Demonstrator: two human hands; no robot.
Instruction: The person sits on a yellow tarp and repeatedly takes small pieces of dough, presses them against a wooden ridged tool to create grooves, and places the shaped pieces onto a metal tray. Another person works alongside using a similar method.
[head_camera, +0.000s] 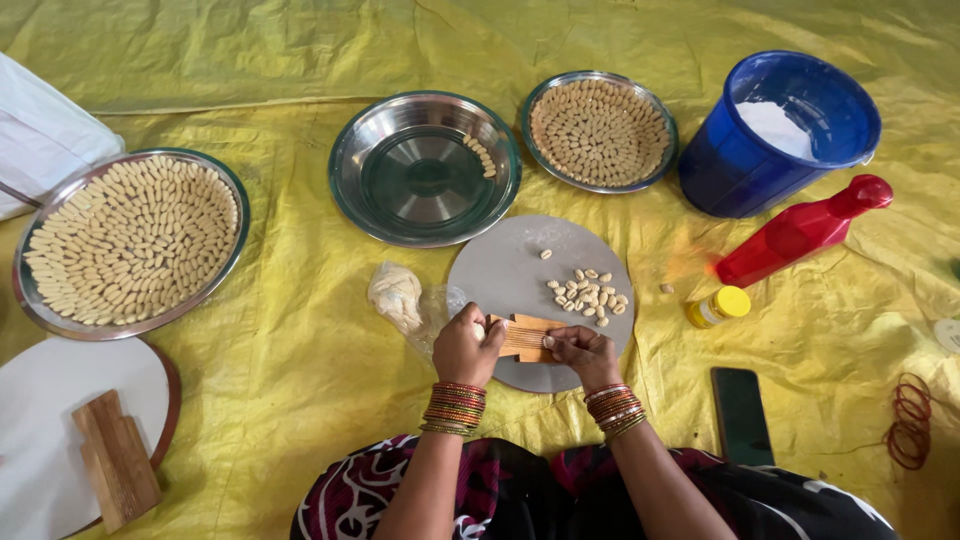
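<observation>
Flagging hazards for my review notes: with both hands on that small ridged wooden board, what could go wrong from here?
1. The shaped pieces lie loose near the round grey board's edge; one stray piece is already on the yellow sheet.
2. The dough lump sits close to the left hand; it may get squashed.
3. The right hand pins the ridged wooden board, which might slip.

The ridged wooden board (527, 337) is partly covered by the left hand (465, 347) and right hand (583, 352); whatever lies under the fingers cannot be seen. The near edge of the round grey slab (510, 265) is hidden behind them. At far left, a white cloth (40, 135) and a white round board (50, 420) run off the frame. The bucket (740, 165) hides most of its white powder.
</observation>
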